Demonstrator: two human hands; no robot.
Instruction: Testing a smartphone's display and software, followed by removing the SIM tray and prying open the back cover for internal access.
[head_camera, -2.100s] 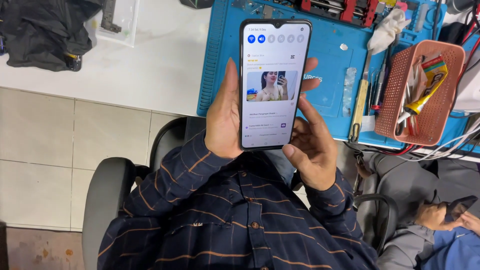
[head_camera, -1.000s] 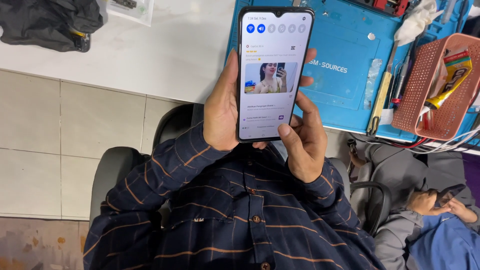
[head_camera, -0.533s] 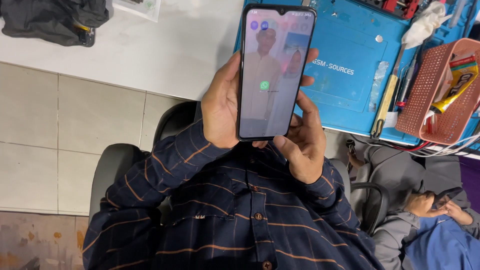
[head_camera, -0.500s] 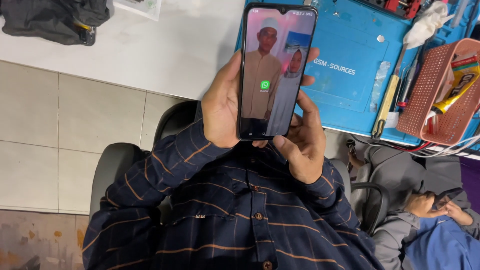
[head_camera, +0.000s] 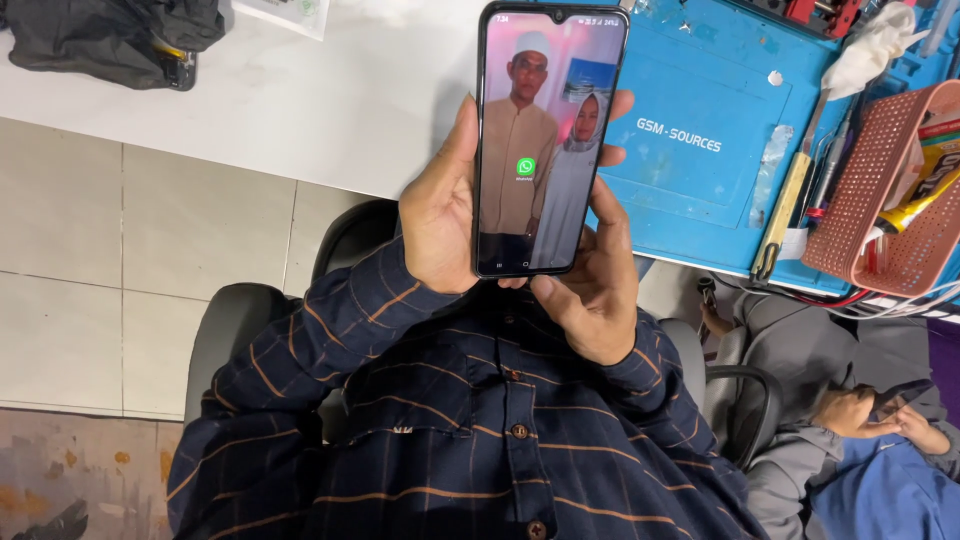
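Beyond your right hand (head_camera: 590, 290) lies a blue work mat (head_camera: 700, 190) with a line of white lettering, flat on the white surface (head_camera: 330, 100). Further right of that hand stands a red perforated basket (head_camera: 870, 200) with a yellow tube (head_camera: 915, 205) leaning in it, and a yellow-handled tool (head_camera: 785, 215) lies along the mat's edge just beside the basket. Well away to the far left of your left hand (head_camera: 440, 215), a black bag (head_camera: 110, 40) sits crumpled on the surface.

Your left hand is curled about the left edge of the dark smartphone (head_camera: 545, 140), thumb up along its side, fingertips showing past the right edge. Your right hand cups the phone's lower right corner from beneath, fingers loosely bent, the thumb touching the bottom edge. The phone stands upright between both hands, raised above your chest, its screen lit with a photograph and a small green round icon.

Both forearms, in dark navy sleeves with thin orange checks, rise from your lap and meet at the phone. Low to the right of your right hand, another person's hand (head_camera: 850, 410) rests on a grey sleeve.
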